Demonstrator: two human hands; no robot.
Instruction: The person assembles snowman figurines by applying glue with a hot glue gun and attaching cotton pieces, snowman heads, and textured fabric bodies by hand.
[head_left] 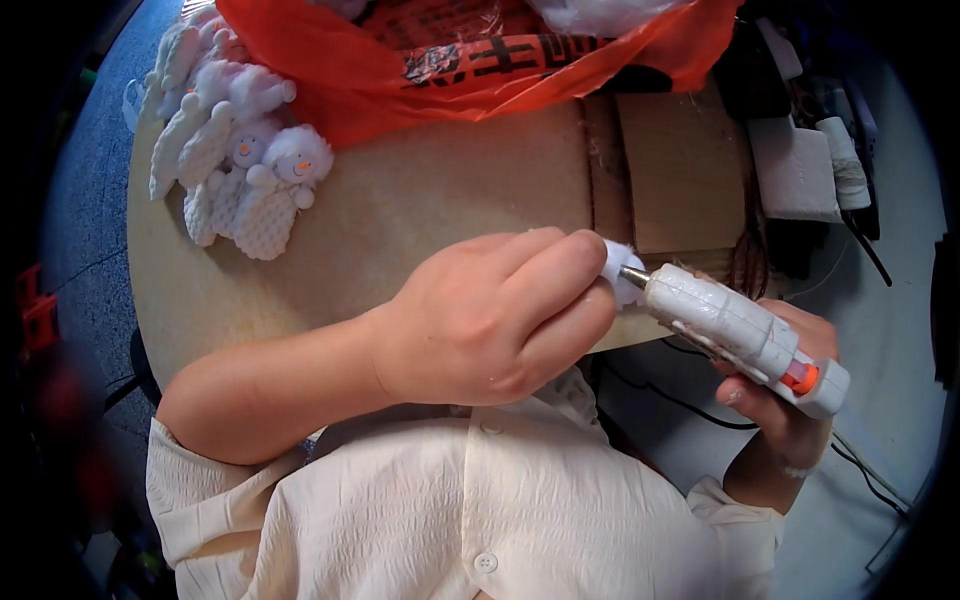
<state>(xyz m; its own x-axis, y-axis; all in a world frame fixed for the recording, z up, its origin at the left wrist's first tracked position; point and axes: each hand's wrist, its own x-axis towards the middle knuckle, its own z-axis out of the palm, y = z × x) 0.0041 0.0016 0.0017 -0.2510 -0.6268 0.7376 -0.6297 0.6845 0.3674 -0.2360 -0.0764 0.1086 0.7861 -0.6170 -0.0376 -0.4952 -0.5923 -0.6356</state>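
Note:
My left hand [500, 315] is closed over the table's near edge, its fingers pinching a small white fluffy piece [622, 272] that is mostly hidden behind them. Wrapped around the body of a white glue gun [715, 315] is my right hand [785, 375]. The metal nozzle of the glue gun points left and meets the fluffy piece, or comes very close to it. An orange part shows near the gun's rear end.
Several white plush snowman dolls [285, 165] with orange noses lie piled at the table's left. A red plastic bag [480, 75] covers the far side. Cardboard [685, 170] lies at the right, beside a white box [795, 170]. Black cables [670, 395] hang below the edge.

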